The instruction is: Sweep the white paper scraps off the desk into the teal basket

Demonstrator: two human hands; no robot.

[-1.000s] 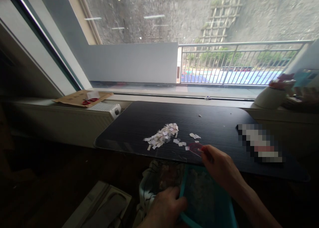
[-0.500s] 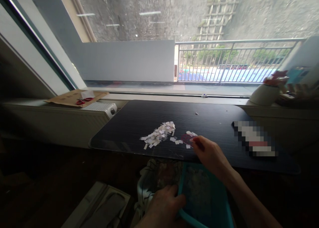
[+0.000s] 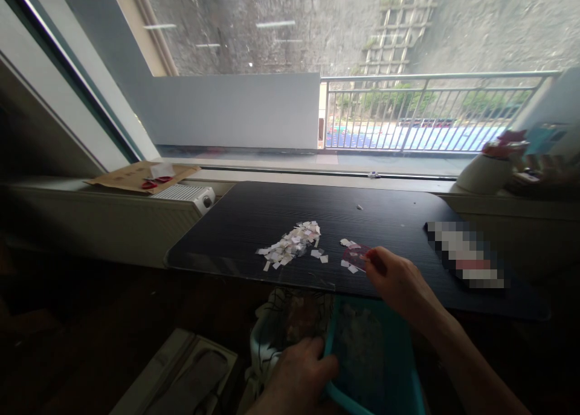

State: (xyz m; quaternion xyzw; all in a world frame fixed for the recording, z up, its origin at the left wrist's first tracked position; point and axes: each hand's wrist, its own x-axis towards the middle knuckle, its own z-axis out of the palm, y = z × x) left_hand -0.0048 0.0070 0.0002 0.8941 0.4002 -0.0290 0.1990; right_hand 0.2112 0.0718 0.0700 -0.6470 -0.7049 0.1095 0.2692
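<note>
My right hand (image 3: 393, 274) is closed on a thin, see-through reddish piece (image 3: 354, 255), held low over the tabletop; its exact kind I cannot make out. White paper scraps (image 3: 348, 265) lie around and under that piece. Left of it a larger heap of paper scraps (image 3: 290, 246) is spread on the dark table (image 3: 217, 234), with a few loose bits between. Below the table's front edge, my left hand (image 3: 301, 373) is wrapped round the rim of a turquoise bin (image 3: 405, 366). Pale scraps show dimly inside the bin.
A blurred-out object (image 3: 466, 255) lies at the table's right. On the left sill rest a brown paper envelope (image 3: 118, 176) and red-handled scissors (image 3: 149, 185), above a radiator (image 3: 185, 194). A white vessel (image 3: 483, 173) stands right. An open box (image 3: 181, 373) sits low on the left.
My right hand has moved slightly right with the reddish piece, and the scraps near it have shifted right, away from the heap. My left hand stays on the bin rim.
</note>
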